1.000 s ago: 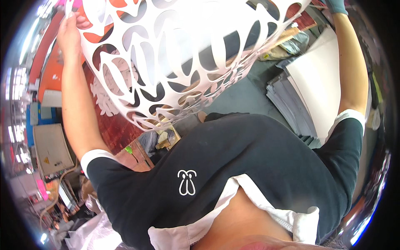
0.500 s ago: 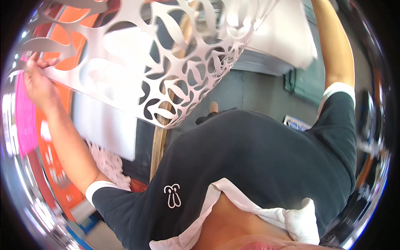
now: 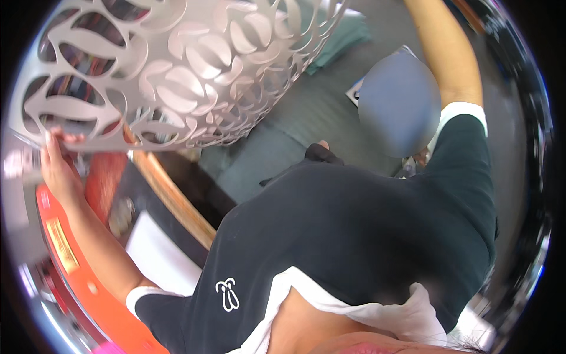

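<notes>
A large pale pinkish-grey sheet [image 3: 73, 112], cut through with a leaf-shaped openwork pattern, spans the upper left and bends in a curve. My left hand [image 3: 62, 165] grips its lower left edge, the fingers closed over the border. On the other side, my right arm [image 3: 451, 56] reaches up and out past the top edge, so its hand is out of sight. Whether that hand holds the sheet cannot be seen.
Left of me runs an orange machine panel [image 3: 97, 283] with a yellow label. A wooden edge [image 3: 174, 197] and a white sheet [image 3: 159, 251] lie beside it. A blurred blue-grey rounded object [image 3: 398, 100] stands right, with green material [image 3: 345, 38] farther off.
My body has turned rightward, away from the paper stack, and the openwork sheet has swung with me. The orange panel now sits lower in view. My left hand keeps its grip.
</notes>
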Action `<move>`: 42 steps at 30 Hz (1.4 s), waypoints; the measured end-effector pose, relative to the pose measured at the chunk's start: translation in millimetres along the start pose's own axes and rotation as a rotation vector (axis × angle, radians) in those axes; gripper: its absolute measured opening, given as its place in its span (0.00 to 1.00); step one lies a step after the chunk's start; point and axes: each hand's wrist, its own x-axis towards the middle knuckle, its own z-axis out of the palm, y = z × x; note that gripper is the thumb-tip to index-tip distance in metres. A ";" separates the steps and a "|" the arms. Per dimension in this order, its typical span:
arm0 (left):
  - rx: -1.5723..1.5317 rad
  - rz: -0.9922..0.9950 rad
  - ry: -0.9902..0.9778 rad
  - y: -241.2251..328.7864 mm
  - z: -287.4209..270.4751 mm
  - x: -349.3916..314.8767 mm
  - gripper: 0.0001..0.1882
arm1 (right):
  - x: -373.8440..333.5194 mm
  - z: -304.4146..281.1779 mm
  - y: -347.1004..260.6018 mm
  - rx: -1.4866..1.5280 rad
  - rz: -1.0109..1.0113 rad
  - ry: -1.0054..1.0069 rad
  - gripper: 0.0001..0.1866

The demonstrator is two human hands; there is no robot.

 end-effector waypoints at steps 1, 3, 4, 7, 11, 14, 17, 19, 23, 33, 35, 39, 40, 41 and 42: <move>0.012 -0.058 -0.040 7.9 3.4 -13.6 0.14 | -5.5 -11.1 4.4 0.282 0.231 0.093 0.12; 0.007 -0.059 -0.049 26.2 3.6 -29.6 0.15 | -13.2 -23.3 0.9 0.376 0.384 0.052 0.11; 0.025 0.047 -0.105 35.4 4.1 -18.3 0.15 | -8.0 -25.1 -5.0 0.414 0.365 0.072 0.10; 0.016 0.151 -0.065 51.9 9.2 -7.0 0.15 | 2.9 -42.4 -27.5 0.437 0.512 0.085 0.10; 0.046 0.136 -0.134 52.8 32.0 -31.8 0.16 | -40.0 -114.9 -42.1 0.460 0.555 0.133 0.08; 0.073 0.032 -0.019 48.3 52.4 -43.9 0.18 | -91.2 -160.1 -52.8 0.477 0.687 0.109 0.08; 0.019 0.051 -0.162 38.6 79.6 -19.1 0.17 | -134.9 -189.9 -73.3 0.524 0.881 0.089 0.11; -0.023 0.018 -0.375 22.1 111.3 -4.6 0.16 | -163.1 -209.4 -86.7 0.333 0.949 0.124 0.11; -0.109 0.033 -0.560 2.9 151.6 10.6 0.15 | -215.9 -233.6 -91.0 0.268 0.993 0.257 0.07; -0.072 0.056 -0.783 4.0 213.6 63.9 0.16 | -323.3 -276.8 -113.7 0.103 1.211 0.454 0.11; -0.035 0.061 -0.807 -0.3 221.7 66.8 0.16 | -330.8 -278.8 -115.9 0.140 1.240 0.474 0.11; 0.008 0.051 -0.820 1.7 236.8 73.5 0.16 | -336.6 -277.5 -118.6 0.144 1.280 0.492 0.13; 0.035 0.060 -0.828 3.8 241.0 76.4 0.16 | -337.2 -276.8 -119.5 0.142 1.288 0.468 0.13; 0.031 0.095 -0.848 5.6 244.9 79.3 0.16 | -337.9 -276.2 -120.5 0.141 1.290 0.472 0.12; 0.053 0.112 -0.853 6.8 249.9 82.9 0.16 | -338.2 -275.4 -120.1 0.140 1.290 0.452 0.12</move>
